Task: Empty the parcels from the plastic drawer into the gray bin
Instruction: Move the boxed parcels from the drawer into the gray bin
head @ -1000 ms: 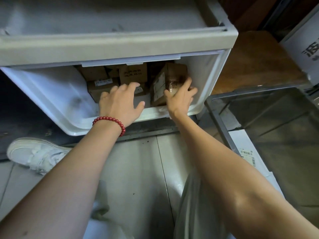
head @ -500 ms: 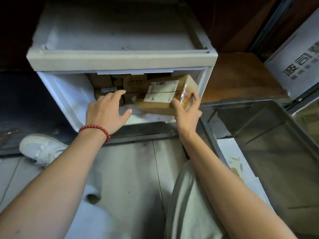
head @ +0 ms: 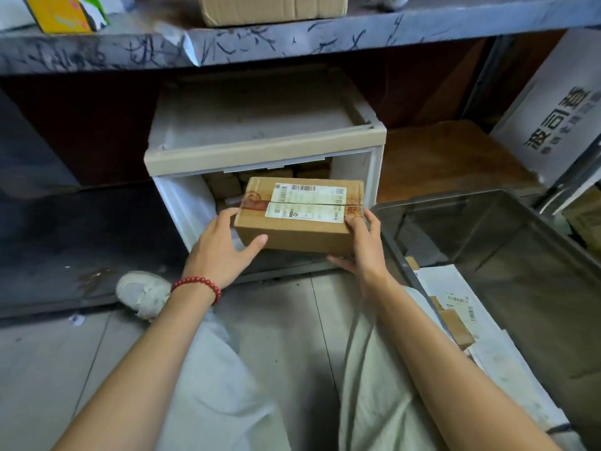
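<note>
A brown cardboard parcel (head: 297, 219) with white shipping labels is held in front of the open white plastic drawer (head: 265, 151). My left hand (head: 224, 252) grips its left end, thumb on the front face. My right hand (head: 361, 245) grips its right end, thumb on top and fingers underneath. Several more brown parcels (head: 227, 182) sit deep inside the drawer, partly hidden by the held one. The gray bin (head: 507, 242) stands to the right of the drawer, its rim close to my right hand.
A scribbled gray shelf (head: 292, 43) hangs overhead with a cardboard box (head: 270, 8) on it. Flat white mailers (head: 461, 307) lie in the bin's near end. A white shoe (head: 143, 291) rests on the tiled floor at left. A white printed board (head: 559, 109) leans at right.
The parcel has come out of the drawer toward me. My left hand moved from the drawer's contents onto the parcel's left end, so both hands now hold it. The view has pulled back.
</note>
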Demonstrator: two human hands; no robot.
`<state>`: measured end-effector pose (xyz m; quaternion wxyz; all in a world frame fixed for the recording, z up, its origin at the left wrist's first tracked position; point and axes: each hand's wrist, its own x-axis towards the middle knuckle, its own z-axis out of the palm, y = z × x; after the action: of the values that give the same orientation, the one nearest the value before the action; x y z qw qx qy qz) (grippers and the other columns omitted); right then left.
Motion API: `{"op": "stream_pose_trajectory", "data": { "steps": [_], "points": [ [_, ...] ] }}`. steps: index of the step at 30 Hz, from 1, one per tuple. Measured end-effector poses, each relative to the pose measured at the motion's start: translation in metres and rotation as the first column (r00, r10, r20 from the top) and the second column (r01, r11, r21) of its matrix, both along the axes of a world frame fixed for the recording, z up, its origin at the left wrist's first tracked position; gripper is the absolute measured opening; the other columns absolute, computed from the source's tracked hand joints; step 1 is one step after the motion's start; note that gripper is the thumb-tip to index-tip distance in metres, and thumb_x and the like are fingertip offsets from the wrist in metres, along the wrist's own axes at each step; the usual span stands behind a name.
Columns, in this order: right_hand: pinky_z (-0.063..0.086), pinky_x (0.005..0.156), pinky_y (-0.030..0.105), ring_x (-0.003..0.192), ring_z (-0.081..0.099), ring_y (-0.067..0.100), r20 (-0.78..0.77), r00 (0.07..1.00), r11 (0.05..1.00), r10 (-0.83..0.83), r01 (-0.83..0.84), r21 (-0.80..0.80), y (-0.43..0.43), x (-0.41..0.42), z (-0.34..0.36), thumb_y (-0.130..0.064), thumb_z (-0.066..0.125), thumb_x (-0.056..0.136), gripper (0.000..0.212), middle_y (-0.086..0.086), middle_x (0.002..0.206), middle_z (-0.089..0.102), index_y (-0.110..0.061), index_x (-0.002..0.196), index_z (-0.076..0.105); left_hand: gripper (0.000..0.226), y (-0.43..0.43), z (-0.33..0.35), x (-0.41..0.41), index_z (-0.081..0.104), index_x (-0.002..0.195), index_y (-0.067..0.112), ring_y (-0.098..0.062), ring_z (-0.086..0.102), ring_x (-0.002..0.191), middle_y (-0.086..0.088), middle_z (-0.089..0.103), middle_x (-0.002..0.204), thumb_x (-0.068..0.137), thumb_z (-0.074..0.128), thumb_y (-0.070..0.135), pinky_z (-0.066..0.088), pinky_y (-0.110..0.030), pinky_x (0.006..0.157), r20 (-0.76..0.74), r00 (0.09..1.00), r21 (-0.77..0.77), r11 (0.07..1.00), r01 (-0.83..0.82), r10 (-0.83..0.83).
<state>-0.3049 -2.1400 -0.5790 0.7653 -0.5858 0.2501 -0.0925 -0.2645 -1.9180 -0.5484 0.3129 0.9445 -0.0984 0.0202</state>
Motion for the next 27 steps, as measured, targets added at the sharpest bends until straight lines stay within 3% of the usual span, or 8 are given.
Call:
{"op": "stream_pose_trajectory", "data": {
  "steps": [3, 7, 12, 14, 16, 18, 22, 27],
  "points": [
    [0.060, 0.068, 0.050, 0.117, 0.048, 0.025, -0.084, 0.996, 0.999, 0.030, -0.033, -0.034, 0.002, -0.004, 0.005, -0.040, 0.051, 0.094, 0.044, 0.004, 0.132, 0.044, -0.031, 0.135, 0.040, 0.086, 0.001, -0.009, -0.011, 0.027, 0.142, 0.029, -0.021, 0.049, 0.124, 0.000, 0.043, 0.141, 0.074, 0.075, 0.047, 0.043, -0.040, 0.102, -0.055, 0.998, -0.206, 0.978, -0.039, 0.028],
    [0.060, 0.064, 0.049, 0.117, 0.043, 0.025, -0.173, 0.979, 0.981, 0.111, -0.136, -0.136, 0.003, -0.004, 0.013, -0.057, 0.044, 0.093, 0.037, -0.002, 0.129, 0.040, -0.029, 0.118, 0.045, 0.110, 0.006, -0.014, -0.012, 0.020, 0.149, 0.024, -0.023, 0.041, 0.130, -0.004, 0.036, 0.146, 0.062, 0.086, 0.041, 0.038, -0.042, 0.108, -0.082, 0.995, -0.148, 0.987, -0.066, 0.054],
    [0.057, 0.085, 0.047, 0.098, 0.058, 0.036, -0.186, 0.971, 0.926, 0.152, -0.206, -0.316, 0.004, -0.001, 0.010, -0.075, 0.037, 0.086, 0.090, 0.023, 0.121, 0.055, 0.004, 0.124, 0.054, 0.123, 0.016, -0.021, -0.005, 0.007, 0.151, 0.024, -0.025, 0.048, 0.125, -0.005, 0.045, 0.142, 0.060, 0.089, 0.033, 0.039, -0.038, 0.103, -0.127, 0.987, -0.131, 0.985, -0.111, 0.094],
    [0.041, 0.103, 0.042, 0.088, 0.056, 0.037, -0.152, 0.976, 0.894, 0.154, -0.203, -0.399, 0.004, 0.000, 0.010, -0.077, 0.037, 0.083, 0.101, 0.034, 0.099, 0.051, 0.017, 0.113, 0.056, 0.120, 0.021, -0.023, 0.000, 0.006, 0.151, 0.026, -0.026, 0.054, 0.119, -0.004, 0.050, 0.139, 0.063, 0.088, 0.030, 0.041, -0.038, 0.100, -0.129, 0.986, -0.153, 0.981, -0.123, 0.103],
    [0.034, 0.108, 0.043, 0.099, 0.053, 0.027, -0.180, 0.969, 0.864, 0.167, -0.232, -0.447, 0.004, 0.001, 0.011, -0.089, 0.035, 0.071, 0.089, 0.018, 0.101, 0.054, -0.009, 0.089, 0.071, 0.111, 0.024, -0.026, 0.005, 0.011, 0.150, 0.026, -0.022, 0.059, 0.107, -0.004, 0.055, 0.136, 0.068, 0.085, 0.032, 0.045, -0.035, 0.094, -0.107, 0.987, -0.176, 0.974, -0.141, 0.123],
    [0.036, 0.107, 0.042, 0.115, 0.050, 0.018, -0.211, 0.959, 0.863, 0.190, -0.265, -0.430, 0.001, 0.004, 0.008, -0.098, 0.032, 0.058, 0.087, 0.000, 0.118, 0.056, -0.028, 0.098, 0.065, 0.098, 0.024, -0.028, 0.008, 0.017, 0.147, 0.025, -0.019, 0.058, 0.102, -0.004, 0.060, 0.129, 0.073, 0.080, 0.038, 0.043, -0.030, 0.087, -0.087, 0.984, -0.215, 0.962, -0.168, 0.153],
    [0.033, 0.091, 0.028, 0.102, 0.050, 0.003, -0.172, 0.952, 0.892, 0.255, -0.300, -0.338, -0.007, 0.004, 0.007, -0.075, 0.042, 0.084, 0.056, -0.012, 0.106, 0.054, -0.022, 0.104, 0.049, 0.074, 0.016, -0.024, 0.008, 0.028, 0.135, 0.024, -0.018, 0.057, 0.098, -0.005, 0.066, 0.112, 0.079, 0.070, 0.048, 0.041, -0.025, 0.071, -0.099, 0.967, -0.314, 0.914, -0.255, 0.236],
    [0.041, 0.100, 0.034, 0.107, 0.052, 0.001, -0.114, 0.959, 0.917, 0.260, -0.282, -0.284, -0.013, 0.004, 0.000, -0.057, 0.059, 0.086, 0.049, -0.014, 0.109, 0.057, -0.017, 0.112, 0.049, 0.052, 0.006, -0.019, 0.006, 0.038, 0.119, 0.025, -0.023, 0.058, 0.095, -0.005, 0.066, 0.109, 0.084, 0.059, 0.057, 0.039, -0.029, 0.069, -0.106, 0.947, -0.352, 0.879, -0.322, 0.304]
  ]
}}
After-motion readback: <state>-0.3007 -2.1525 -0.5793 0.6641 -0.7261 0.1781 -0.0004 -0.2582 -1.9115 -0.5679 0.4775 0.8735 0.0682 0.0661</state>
